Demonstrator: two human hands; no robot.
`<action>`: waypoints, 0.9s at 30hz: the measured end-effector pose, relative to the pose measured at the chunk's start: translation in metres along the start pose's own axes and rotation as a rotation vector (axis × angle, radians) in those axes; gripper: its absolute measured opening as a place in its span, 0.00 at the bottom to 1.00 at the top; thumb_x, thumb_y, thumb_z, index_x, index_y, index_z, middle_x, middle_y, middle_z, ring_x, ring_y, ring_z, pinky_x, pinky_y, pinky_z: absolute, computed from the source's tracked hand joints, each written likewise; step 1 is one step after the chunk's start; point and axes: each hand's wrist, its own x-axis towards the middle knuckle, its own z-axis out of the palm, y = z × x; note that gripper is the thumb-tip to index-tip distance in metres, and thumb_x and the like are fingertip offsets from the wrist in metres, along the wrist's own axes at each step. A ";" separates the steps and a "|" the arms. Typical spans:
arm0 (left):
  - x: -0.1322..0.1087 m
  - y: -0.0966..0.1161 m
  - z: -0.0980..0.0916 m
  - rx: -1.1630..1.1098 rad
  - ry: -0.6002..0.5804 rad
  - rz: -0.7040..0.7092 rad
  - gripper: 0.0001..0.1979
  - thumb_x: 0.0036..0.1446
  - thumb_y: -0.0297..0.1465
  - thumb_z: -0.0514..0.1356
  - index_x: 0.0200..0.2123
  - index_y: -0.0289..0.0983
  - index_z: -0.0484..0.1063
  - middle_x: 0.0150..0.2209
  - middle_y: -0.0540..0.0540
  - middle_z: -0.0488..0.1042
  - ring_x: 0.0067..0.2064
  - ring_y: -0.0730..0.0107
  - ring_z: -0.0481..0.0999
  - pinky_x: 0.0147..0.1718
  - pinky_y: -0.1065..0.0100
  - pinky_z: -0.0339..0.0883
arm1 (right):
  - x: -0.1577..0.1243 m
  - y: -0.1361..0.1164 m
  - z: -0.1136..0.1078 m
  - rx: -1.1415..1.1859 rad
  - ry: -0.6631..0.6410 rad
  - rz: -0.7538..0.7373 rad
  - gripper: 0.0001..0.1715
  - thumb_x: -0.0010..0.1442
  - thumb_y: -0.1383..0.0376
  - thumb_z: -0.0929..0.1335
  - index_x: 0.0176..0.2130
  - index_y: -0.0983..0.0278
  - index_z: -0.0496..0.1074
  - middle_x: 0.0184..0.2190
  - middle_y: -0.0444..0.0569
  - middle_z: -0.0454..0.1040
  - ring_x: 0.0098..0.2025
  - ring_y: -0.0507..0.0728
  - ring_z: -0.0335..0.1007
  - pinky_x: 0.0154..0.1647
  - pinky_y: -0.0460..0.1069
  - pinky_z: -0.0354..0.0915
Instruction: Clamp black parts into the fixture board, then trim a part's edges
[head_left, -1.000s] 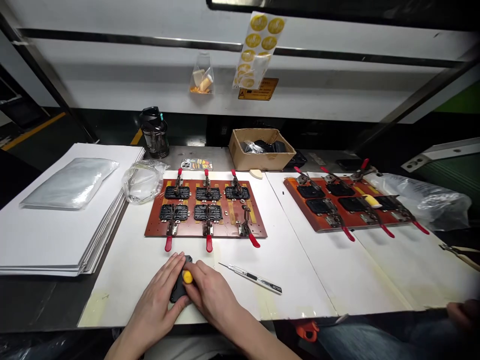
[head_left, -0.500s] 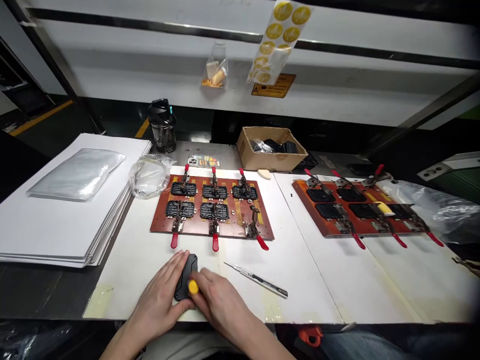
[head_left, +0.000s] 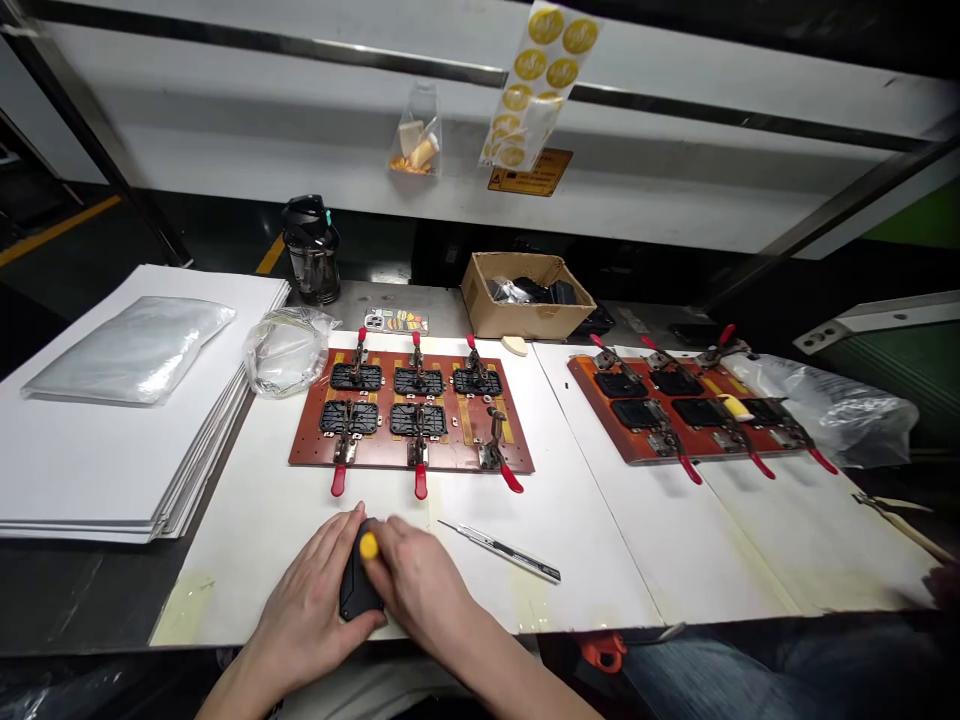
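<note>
Where hands meet, flat black part [head_left: 354, 592], round yellow knob [head_left: 368, 546]

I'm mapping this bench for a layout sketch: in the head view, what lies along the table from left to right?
Stack of white sheets → crumpled clear bag → red clamp board with black parts → cardboard box → second red clamp board → large clear plastic bag.

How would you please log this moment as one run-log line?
left hand: steadies black part | right hand: presses yellow-tipped tool onto it | craft knife: lying alongside | clamp jig: beyond, untouched
</note>
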 end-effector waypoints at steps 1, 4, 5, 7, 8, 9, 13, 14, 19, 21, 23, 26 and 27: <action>0.000 0.000 0.000 0.002 0.000 0.000 0.53 0.56 0.38 0.66 0.73 0.41 0.33 0.73 0.41 0.52 0.72 0.52 0.54 0.67 0.46 0.62 | -0.001 0.001 -0.002 0.004 -0.018 -0.012 0.05 0.67 0.67 0.68 0.44 0.63 0.70 0.38 0.46 0.72 0.35 0.56 0.69 0.35 0.47 0.61; -0.001 0.000 -0.001 0.013 -0.006 0.000 0.53 0.56 0.38 0.66 0.73 0.41 0.33 0.73 0.41 0.52 0.72 0.52 0.54 0.67 0.47 0.62 | -0.017 0.011 -0.002 -0.020 0.096 0.085 0.10 0.68 0.69 0.65 0.50 0.63 0.69 0.41 0.48 0.72 0.37 0.57 0.70 0.37 0.48 0.63; -0.002 0.000 -0.001 0.017 -0.006 -0.003 0.53 0.57 0.39 0.66 0.74 0.41 0.33 0.73 0.42 0.51 0.72 0.52 0.54 0.67 0.47 0.62 | -0.025 0.015 0.001 -0.016 0.162 0.134 0.11 0.70 0.69 0.64 0.52 0.62 0.68 0.42 0.49 0.72 0.38 0.57 0.70 0.38 0.49 0.63; -0.002 -0.001 0.000 0.022 -0.004 -0.005 0.52 0.57 0.40 0.65 0.74 0.41 0.33 0.73 0.43 0.51 0.72 0.52 0.54 0.67 0.47 0.63 | -0.041 0.022 0.010 0.068 0.225 0.162 0.11 0.71 0.67 0.62 0.53 0.61 0.67 0.41 0.48 0.71 0.38 0.57 0.70 0.40 0.49 0.64; -0.002 -0.001 0.000 0.023 -0.005 -0.001 0.52 0.58 0.41 0.65 0.74 0.41 0.33 0.73 0.43 0.51 0.72 0.53 0.54 0.67 0.47 0.63 | -0.048 0.023 0.016 0.145 0.231 0.137 0.11 0.72 0.65 0.62 0.53 0.60 0.67 0.41 0.47 0.70 0.38 0.56 0.69 0.39 0.49 0.65; -0.002 -0.001 0.000 0.024 -0.004 0.006 0.52 0.58 0.41 0.65 0.74 0.41 0.33 0.73 0.43 0.51 0.72 0.53 0.54 0.67 0.48 0.63 | -0.052 0.023 0.021 0.219 0.236 0.104 0.12 0.71 0.65 0.63 0.54 0.59 0.66 0.41 0.47 0.70 0.37 0.55 0.69 0.39 0.48 0.65; -0.001 0.000 0.000 0.018 0.003 0.035 0.51 0.58 0.39 0.64 0.73 0.40 0.33 0.73 0.43 0.51 0.72 0.54 0.53 0.67 0.48 0.62 | -0.044 0.011 0.028 0.236 0.207 0.025 0.19 0.69 0.69 0.64 0.58 0.58 0.65 0.43 0.47 0.68 0.39 0.54 0.68 0.41 0.47 0.66; -0.001 0.000 -0.001 0.014 0.002 0.034 0.51 0.58 0.38 0.63 0.73 0.40 0.33 0.73 0.43 0.50 0.73 0.54 0.52 0.67 0.48 0.62 | -0.039 0.008 0.024 0.184 0.151 0.012 0.18 0.68 0.70 0.65 0.57 0.59 0.66 0.43 0.47 0.68 0.39 0.54 0.68 0.41 0.47 0.66; -0.001 0.000 -0.002 -0.001 -0.026 0.019 0.50 0.57 0.32 0.61 0.73 0.39 0.33 0.74 0.43 0.49 0.73 0.56 0.51 0.69 0.50 0.60 | -0.032 0.001 -0.003 0.005 -0.134 -0.104 0.08 0.68 0.68 0.66 0.48 0.62 0.68 0.41 0.46 0.69 0.38 0.54 0.67 0.37 0.46 0.63; -0.001 -0.001 -0.002 -0.004 -0.019 0.024 0.49 0.58 0.33 0.61 0.73 0.39 0.33 0.74 0.43 0.49 0.73 0.56 0.51 0.69 0.50 0.60 | -0.034 0.001 -0.007 -0.019 -0.119 -0.130 0.10 0.70 0.66 0.65 0.52 0.62 0.68 0.42 0.46 0.69 0.40 0.54 0.67 0.39 0.46 0.63; -0.001 -0.001 -0.002 -0.004 -0.010 0.028 0.49 0.58 0.33 0.61 0.73 0.39 0.33 0.73 0.43 0.50 0.73 0.57 0.52 0.69 0.51 0.60 | -0.036 0.002 -0.009 -0.036 -0.122 -0.151 0.12 0.70 0.67 0.66 0.53 0.62 0.67 0.42 0.46 0.69 0.40 0.54 0.67 0.39 0.46 0.63; -0.001 -0.002 -0.002 0.006 -0.007 0.037 0.49 0.58 0.33 0.61 0.73 0.39 0.33 0.73 0.43 0.50 0.73 0.57 0.52 0.69 0.52 0.60 | -0.036 0.004 -0.009 -0.051 -0.153 -0.186 0.08 0.70 0.67 0.65 0.49 0.62 0.69 0.40 0.45 0.69 0.38 0.53 0.66 0.37 0.46 0.61; -0.001 -0.002 -0.002 0.012 -0.005 0.044 0.49 0.59 0.35 0.61 0.73 0.39 0.33 0.73 0.43 0.50 0.73 0.57 0.51 0.69 0.52 0.60 | -0.035 0.004 -0.010 -0.049 -0.146 -0.198 0.08 0.71 0.66 0.65 0.49 0.62 0.69 0.40 0.45 0.69 0.39 0.53 0.66 0.38 0.46 0.61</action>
